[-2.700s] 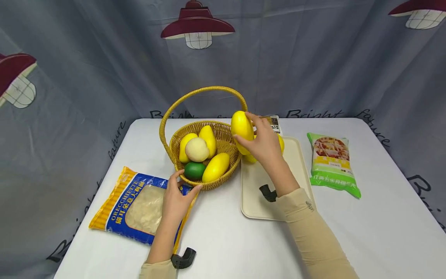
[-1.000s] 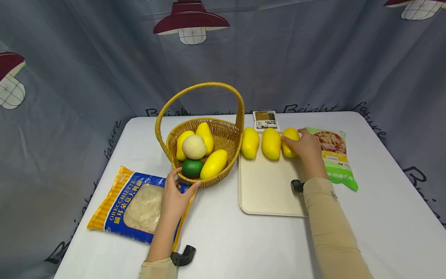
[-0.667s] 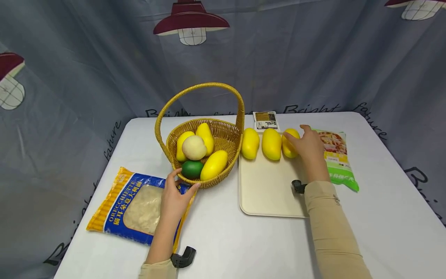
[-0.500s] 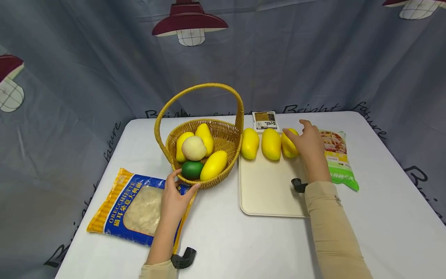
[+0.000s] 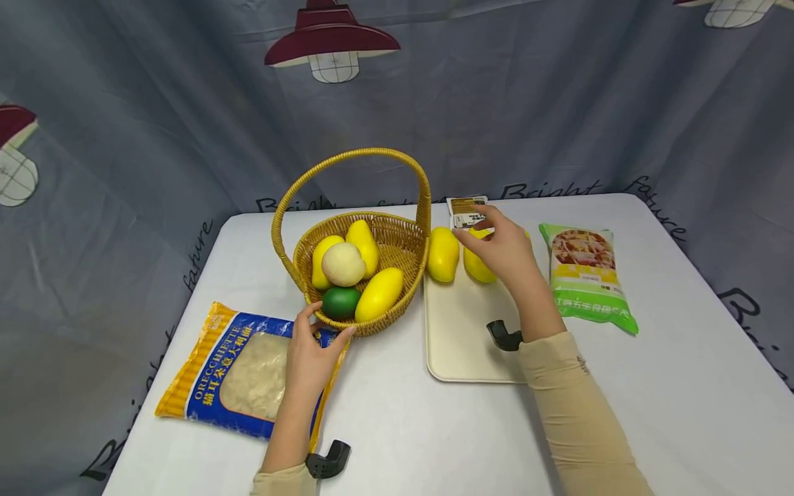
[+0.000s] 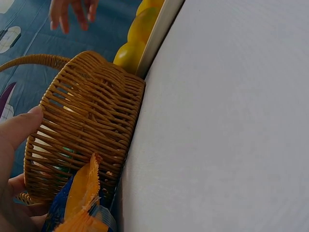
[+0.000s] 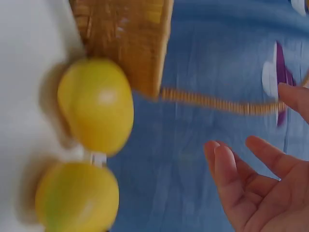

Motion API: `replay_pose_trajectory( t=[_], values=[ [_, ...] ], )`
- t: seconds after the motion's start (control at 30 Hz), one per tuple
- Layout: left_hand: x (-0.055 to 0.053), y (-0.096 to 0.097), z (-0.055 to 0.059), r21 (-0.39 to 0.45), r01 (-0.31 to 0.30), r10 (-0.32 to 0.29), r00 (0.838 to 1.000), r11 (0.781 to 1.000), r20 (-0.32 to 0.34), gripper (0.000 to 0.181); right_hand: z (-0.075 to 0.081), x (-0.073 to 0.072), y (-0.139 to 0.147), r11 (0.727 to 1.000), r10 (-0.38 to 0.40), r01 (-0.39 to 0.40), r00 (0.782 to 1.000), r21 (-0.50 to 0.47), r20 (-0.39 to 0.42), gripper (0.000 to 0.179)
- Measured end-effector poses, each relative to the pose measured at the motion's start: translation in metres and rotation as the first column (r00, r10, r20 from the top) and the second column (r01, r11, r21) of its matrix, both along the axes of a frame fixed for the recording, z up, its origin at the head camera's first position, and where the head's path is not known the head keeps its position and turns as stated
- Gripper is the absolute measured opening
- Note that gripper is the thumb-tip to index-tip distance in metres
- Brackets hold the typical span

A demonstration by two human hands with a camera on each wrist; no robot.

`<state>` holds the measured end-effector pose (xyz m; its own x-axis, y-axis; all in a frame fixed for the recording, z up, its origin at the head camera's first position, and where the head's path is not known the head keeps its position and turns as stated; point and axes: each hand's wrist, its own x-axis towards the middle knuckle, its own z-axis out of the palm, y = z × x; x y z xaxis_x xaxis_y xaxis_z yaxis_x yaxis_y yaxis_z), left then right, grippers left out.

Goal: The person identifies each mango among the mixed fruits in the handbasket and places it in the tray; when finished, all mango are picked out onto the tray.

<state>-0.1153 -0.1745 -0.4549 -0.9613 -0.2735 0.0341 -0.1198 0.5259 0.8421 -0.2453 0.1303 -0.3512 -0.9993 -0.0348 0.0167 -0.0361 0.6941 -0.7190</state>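
My left hand holds the front rim of the wicker basket, thumb and fingers apart along it. In the left wrist view its thumb lies against the basket's side. Inside are several fruits: yellow mangoes, a pale round fruit and a dark green fruit. Over the back of the beige tray hovers my right hand, fingers spread and holding nothing. Beneath it, a left mango and a middle mango lie side by side; a third is mostly hidden by the hand.
A blue and orange orecchiette bag lies left, its corner reaching under the basket's front. Right of the tray is a green food packet. A small packet lies behind the tray. The basket's tall handle arches up.
My right hand held a mango beside the basket, later let go of a mango at the tray's right end, then moved left above the row. My left hand stays on the basket.
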Motion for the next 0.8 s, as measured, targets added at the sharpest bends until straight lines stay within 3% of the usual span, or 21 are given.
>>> replay_pose_trajectory(
  t=[0.2,0.37,0.63,0.8],
  values=[
    [-0.001,0.0,0.0,0.005,-0.011,0.011,1.0,1.0,0.0,0.079,-0.005,-0.006,-0.044,0.987,0.15,-0.149,0.989,-0.053,0.014,0.07],
    [-0.001,0.001,0.0,0.004,-0.005,0.005,1.0,1.0,0.002,0.079,-0.014,-0.014,-0.071,0.973,0.224,-0.223,0.974,-0.061,0.019,0.068],
    [-0.002,0.0,0.002,0.0,0.003,-0.003,1.0,1.0,-0.007,0.082,-0.032,-0.039,-0.103,0.964,0.258,-0.256,0.966,-0.069,0.028,0.065],
    [0.001,-0.001,0.001,-0.003,-0.002,0.002,1.0,1.0,0.01,0.085,-0.045,-0.046,-0.119,0.967,0.253,-0.251,0.965,-0.038,0.065,0.063]
  ],
)
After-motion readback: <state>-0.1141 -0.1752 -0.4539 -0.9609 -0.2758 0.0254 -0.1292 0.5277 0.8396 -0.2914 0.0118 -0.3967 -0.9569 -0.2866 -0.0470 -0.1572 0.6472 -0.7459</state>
